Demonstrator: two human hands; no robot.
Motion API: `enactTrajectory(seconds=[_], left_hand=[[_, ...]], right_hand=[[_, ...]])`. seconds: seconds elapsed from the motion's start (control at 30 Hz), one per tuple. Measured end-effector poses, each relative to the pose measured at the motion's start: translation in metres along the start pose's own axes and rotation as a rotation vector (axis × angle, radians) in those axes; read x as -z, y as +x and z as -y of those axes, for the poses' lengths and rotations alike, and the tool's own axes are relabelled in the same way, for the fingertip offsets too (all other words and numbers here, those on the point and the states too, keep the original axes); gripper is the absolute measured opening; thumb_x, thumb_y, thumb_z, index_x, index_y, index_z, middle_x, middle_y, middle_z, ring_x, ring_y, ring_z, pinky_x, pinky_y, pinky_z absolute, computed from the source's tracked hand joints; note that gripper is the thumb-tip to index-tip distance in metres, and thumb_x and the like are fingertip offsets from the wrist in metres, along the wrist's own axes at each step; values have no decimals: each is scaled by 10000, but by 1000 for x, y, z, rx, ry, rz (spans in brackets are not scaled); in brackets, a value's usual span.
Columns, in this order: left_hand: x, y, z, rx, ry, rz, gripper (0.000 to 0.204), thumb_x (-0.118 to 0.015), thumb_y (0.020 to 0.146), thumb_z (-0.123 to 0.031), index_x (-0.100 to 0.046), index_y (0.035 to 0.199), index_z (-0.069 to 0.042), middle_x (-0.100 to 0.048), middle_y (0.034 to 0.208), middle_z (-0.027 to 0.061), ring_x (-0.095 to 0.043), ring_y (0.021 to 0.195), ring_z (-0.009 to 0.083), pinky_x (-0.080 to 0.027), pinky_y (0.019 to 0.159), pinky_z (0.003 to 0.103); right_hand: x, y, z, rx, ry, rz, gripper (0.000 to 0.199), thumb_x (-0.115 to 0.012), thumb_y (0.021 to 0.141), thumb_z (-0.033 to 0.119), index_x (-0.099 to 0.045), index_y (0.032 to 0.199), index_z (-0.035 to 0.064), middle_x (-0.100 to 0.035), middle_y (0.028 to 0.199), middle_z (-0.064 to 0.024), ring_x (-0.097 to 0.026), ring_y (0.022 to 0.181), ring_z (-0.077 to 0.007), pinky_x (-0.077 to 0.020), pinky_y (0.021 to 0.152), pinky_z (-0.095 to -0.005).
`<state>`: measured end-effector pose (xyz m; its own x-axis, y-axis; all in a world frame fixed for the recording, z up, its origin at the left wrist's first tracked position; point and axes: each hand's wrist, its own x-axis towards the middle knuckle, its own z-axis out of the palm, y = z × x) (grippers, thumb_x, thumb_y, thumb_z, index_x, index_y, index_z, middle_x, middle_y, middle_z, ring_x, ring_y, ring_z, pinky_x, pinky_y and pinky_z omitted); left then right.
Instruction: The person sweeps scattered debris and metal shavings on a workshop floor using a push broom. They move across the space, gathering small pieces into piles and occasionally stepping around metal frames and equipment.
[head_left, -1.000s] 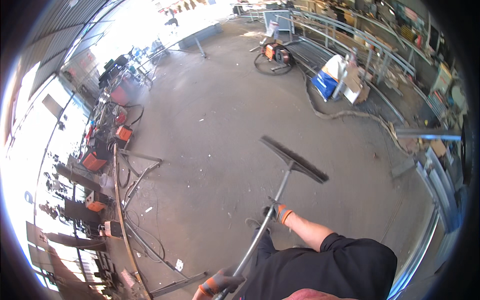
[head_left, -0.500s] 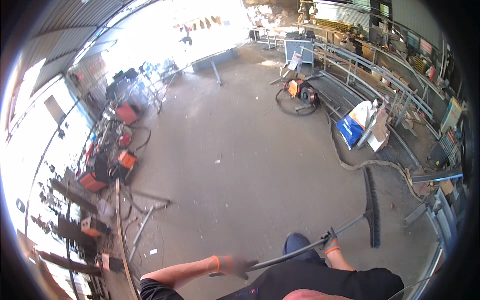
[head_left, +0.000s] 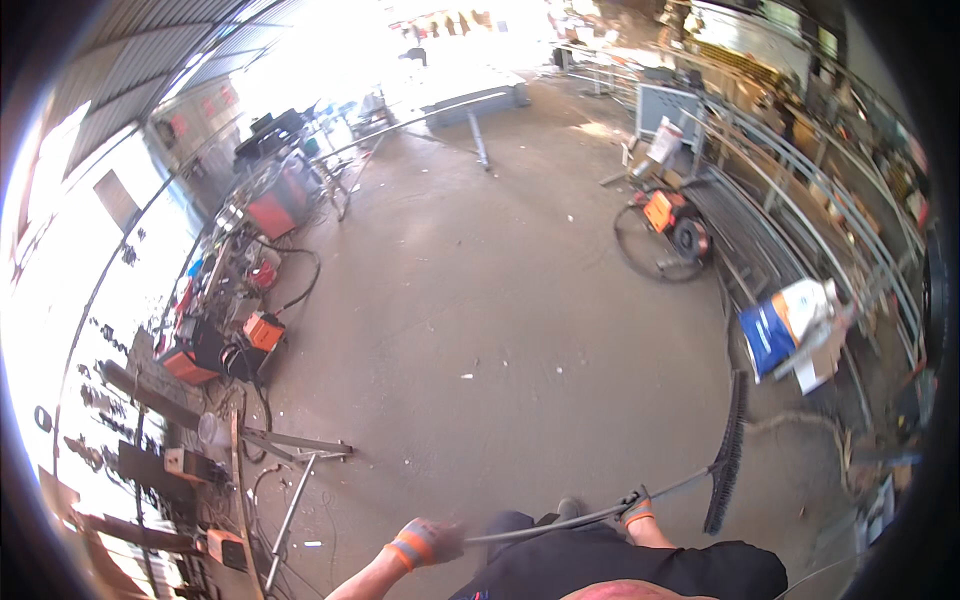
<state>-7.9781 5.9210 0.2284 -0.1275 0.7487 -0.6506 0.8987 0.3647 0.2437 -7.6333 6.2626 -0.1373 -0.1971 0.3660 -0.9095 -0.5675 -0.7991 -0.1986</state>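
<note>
A long-handled push broom (head_left: 590,519) lies slantwise across the front of my body, its grey pole running from lower left to upper right. My left hand (head_left: 434,541), in a grey glove with an orange cuff, closes round the pole's near end. Farther along the pole grips my right hand (head_left: 636,508), gloved alike, fingers wrapped. The wide head with dark bristles (head_left: 728,452) is at the right, on or just above the grey concrete floor (head_left: 480,300). Small pale scraps (head_left: 467,376) lie scattered on that floor.
On the left are a metal trestle (head_left: 300,450), orange-and-black machines (head_left: 262,332) and cables. At the right stand a wire-feed machine with a copper-coloured spool (head_left: 680,225), a blue-and-white sack (head_left: 780,335), a hose and metal rails (head_left: 800,200).
My left hand has moved left and slightly down with the pole's end. The broom head has shifted a little left and nearer. The whole view has turned, with surroundings shifting mostly rightward.
</note>
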Motion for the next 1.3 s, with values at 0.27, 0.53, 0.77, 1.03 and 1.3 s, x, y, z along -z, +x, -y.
enactTrajectory(seconds=[0.27,0.53,0.77,1.03,1.3], left_hand=[[80,92,178,223,-826,352,499,-696,891,-480,-640,1229,-118,-659,794,66,-638,680,178,-531,605,338],[287,220,327,190,-1052,-6,458,-719,883,-429,-659,1175,-83,-639,755,41,-592,597,134,-499,533,325],[377,424,437,296,-1019,-258,407,-699,860,-349,-638,1106,-30,-707,888,153,-692,732,275,-557,690,416],[530,666,583,676,-1331,-266,397,-651,848,-305,-623,1069,24,-702,998,258,-707,950,397,-565,828,480],[545,665,657,878,-2408,-330,218,-744,889,-202,-618,1015,-76,-557,649,12,-499,442,137,-372,379,300]], right_hand=[[-410,127,-42,116,-455,146,376,-716,922,415,-479,696,230,-409,507,45,-409,463,-142,-418,518,-347],[-812,162,-141,208,-394,357,166,-599,967,259,-544,916,111,-635,695,-70,-629,582,-190,-563,520,-330],[-976,336,-277,-53,-882,358,239,-619,970,310,-540,800,161,-552,609,-19,-530,477,-186,-485,457,-343],[-1209,572,-377,58,-1432,304,322,-613,965,410,-590,813,127,-608,631,-81,-573,497,-243,-472,448,-408],[-1253,572,-504,431,-2247,619,290,-640,951,301,-604,1122,70,-660,942,-135,-658,857,-288,-531,754,-448]])
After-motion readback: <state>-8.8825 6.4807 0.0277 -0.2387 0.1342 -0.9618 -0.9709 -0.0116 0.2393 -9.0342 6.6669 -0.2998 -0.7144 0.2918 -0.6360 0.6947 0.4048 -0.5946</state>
